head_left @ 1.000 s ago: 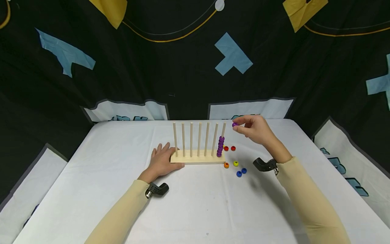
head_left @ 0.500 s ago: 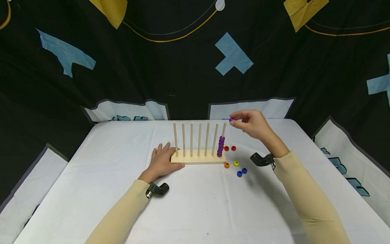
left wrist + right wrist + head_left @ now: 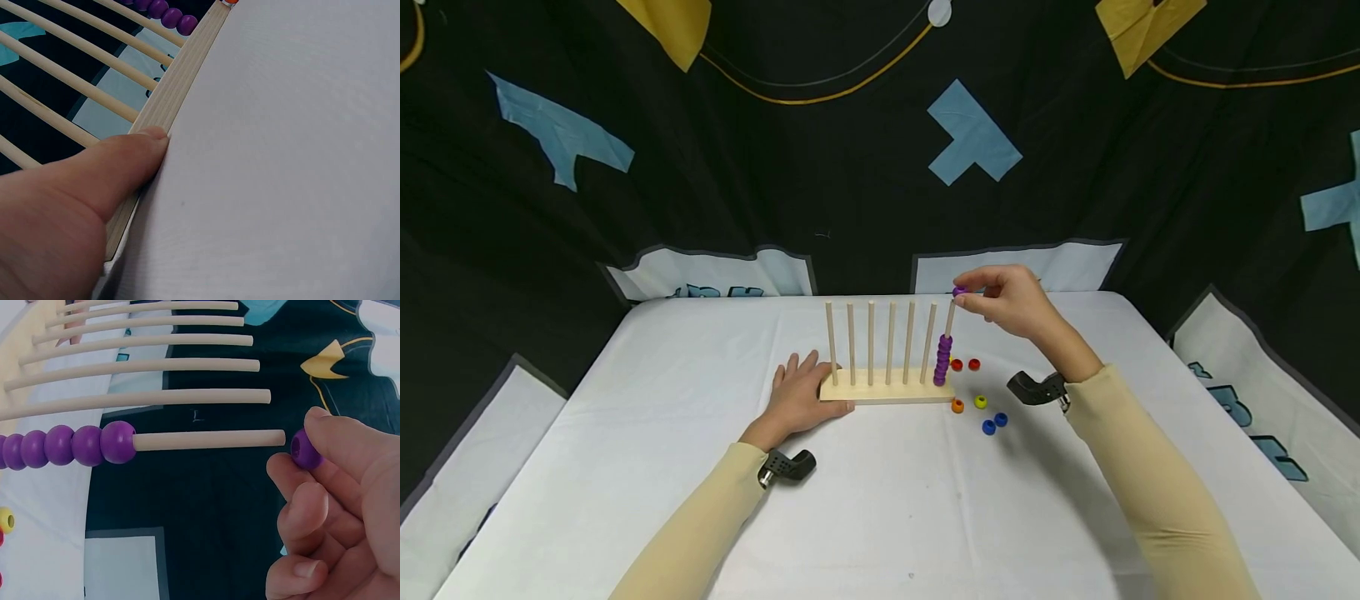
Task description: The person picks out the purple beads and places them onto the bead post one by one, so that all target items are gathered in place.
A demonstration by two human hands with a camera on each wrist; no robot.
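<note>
A wooden peg stand [image 3: 887, 393] with a row of upright pegs stands on the table. Several purple beads [image 3: 942, 362] are stacked on its rightmost peg, whose upper part is bare. My left hand [image 3: 801, 395] holds the stand's left end, thumb along the front edge and index finger reaching behind; its other fingers extend to the left. Between thumb and index finger, my right hand [image 3: 1011, 302] pinches one purple bead [image 3: 306, 450] at the tip of the rightmost peg [image 3: 209, 440]. In the right wrist view, the bead's hole faces the peg, with a small gap between.
Right of the stand lie two red beads [image 3: 973, 364], an orange bead [image 3: 957, 406], a yellow bead [image 3: 981, 402] and two blue beads [image 3: 988, 427]. Another yellow bead is partly hidden behind the stack. A white cloth [image 3: 880, 517] covers the table; a dark curtain [image 3: 850, 183] hangs behind.
My right hand has moved left and slightly up with the purple bead, from beside the rightmost peg to its tip. The left hand and the stand have stayed put.
</note>
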